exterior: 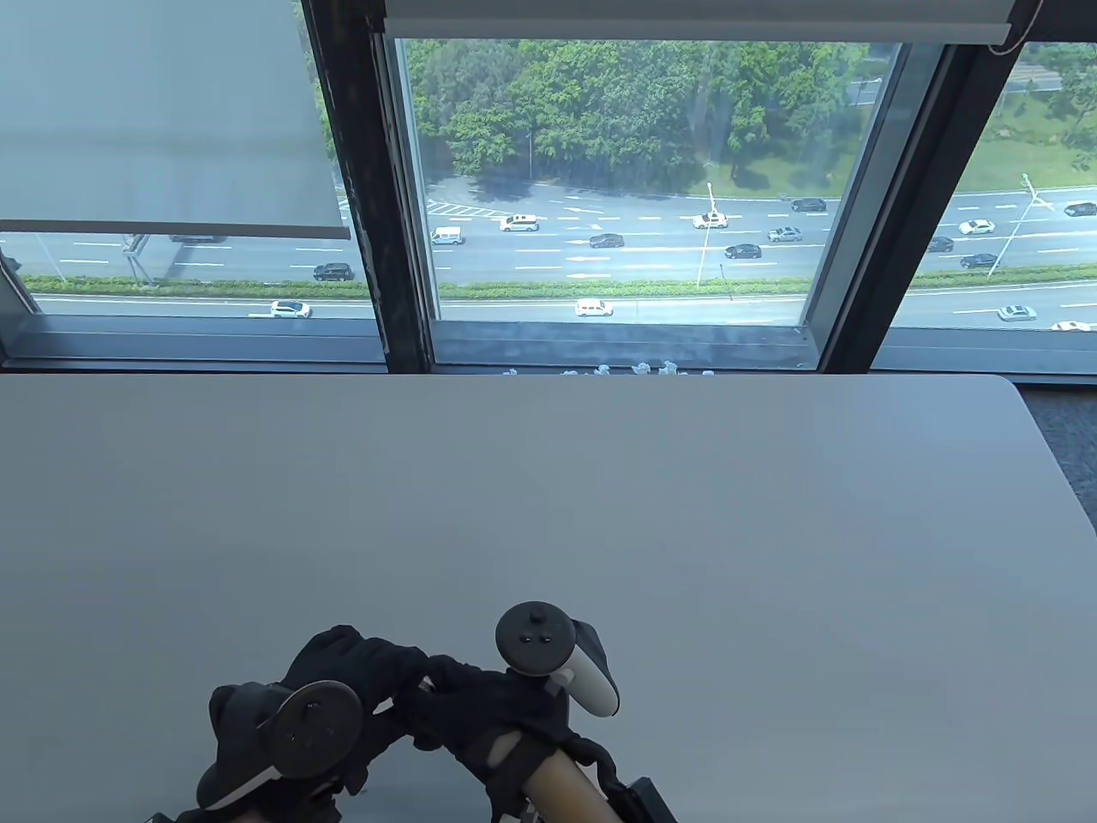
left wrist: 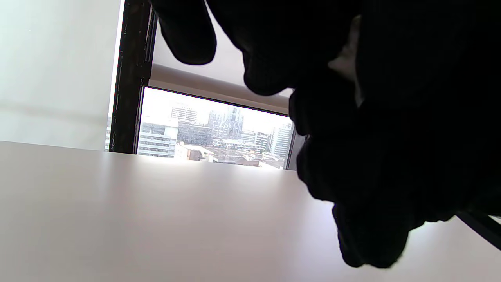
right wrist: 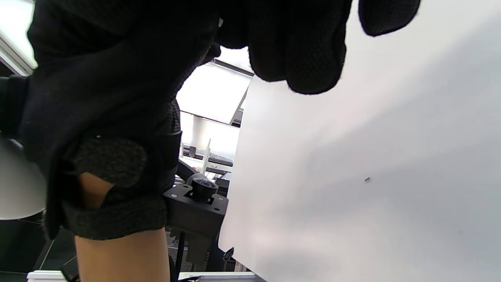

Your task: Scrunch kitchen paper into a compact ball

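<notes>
Both black-gloved hands are clasped together near the front edge of the white table (exterior: 600,514). My left hand (exterior: 368,677) and my right hand (exterior: 463,699) cup against each other with the fingers curled inward. The kitchen paper is almost wholly hidden between them. Only a small white sliver of the paper (left wrist: 346,58) shows between the dark fingers in the left wrist view. In the right wrist view my right hand's fingers (right wrist: 309,58) curl in against the left glove (right wrist: 109,78), just above the table.
Several small white crumpled balls (exterior: 600,370) lie in a row just beyond the table's far edge, under the window. The table's rounded right corner (exterior: 1028,394) is at the back right. A camera mount (right wrist: 195,203) sits below my left wrist.
</notes>
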`<state>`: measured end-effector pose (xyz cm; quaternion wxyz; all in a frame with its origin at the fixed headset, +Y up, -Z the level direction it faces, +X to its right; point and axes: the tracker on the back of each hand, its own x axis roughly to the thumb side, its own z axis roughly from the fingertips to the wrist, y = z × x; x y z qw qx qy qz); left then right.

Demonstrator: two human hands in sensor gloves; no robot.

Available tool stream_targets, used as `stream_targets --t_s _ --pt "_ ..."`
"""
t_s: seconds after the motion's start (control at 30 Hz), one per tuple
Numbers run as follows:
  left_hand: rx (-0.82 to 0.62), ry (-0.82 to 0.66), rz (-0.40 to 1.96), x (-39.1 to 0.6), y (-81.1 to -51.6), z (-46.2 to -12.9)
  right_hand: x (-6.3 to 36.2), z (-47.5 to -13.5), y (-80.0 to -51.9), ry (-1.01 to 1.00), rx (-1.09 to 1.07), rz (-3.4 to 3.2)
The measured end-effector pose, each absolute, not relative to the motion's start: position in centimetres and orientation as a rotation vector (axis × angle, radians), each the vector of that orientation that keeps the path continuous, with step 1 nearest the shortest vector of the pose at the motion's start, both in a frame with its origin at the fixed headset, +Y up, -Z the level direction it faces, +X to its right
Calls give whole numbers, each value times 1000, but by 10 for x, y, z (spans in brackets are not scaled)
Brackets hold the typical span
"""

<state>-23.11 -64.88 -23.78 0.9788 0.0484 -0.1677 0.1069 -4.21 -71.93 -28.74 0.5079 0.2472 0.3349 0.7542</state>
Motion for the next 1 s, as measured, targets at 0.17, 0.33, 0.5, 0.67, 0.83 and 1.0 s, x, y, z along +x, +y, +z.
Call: stream_targets --t_s 0.17,0.33,0.5,0.67,0.83,1.0 --pt "82 -338 163 -227 -656 -238 -36 -291 -719 766 561 1842" --pt "82 -351 171 -226 -656 -237 -37 -292 -719 801 594 1827" --pt "81 -339 188 -228 -654 -239 -40 -290 -722 808 579 1852" --pt "45 -342 172 -227 -660 -242 -39 -291 -721 779 583 1926" --pt "53 -300 124 -227 -665 -244 -9 -310 -718 535 400 2245" --pt "25 -259 189 -235 -667 -250 40 -330 -730 180 14 2789"
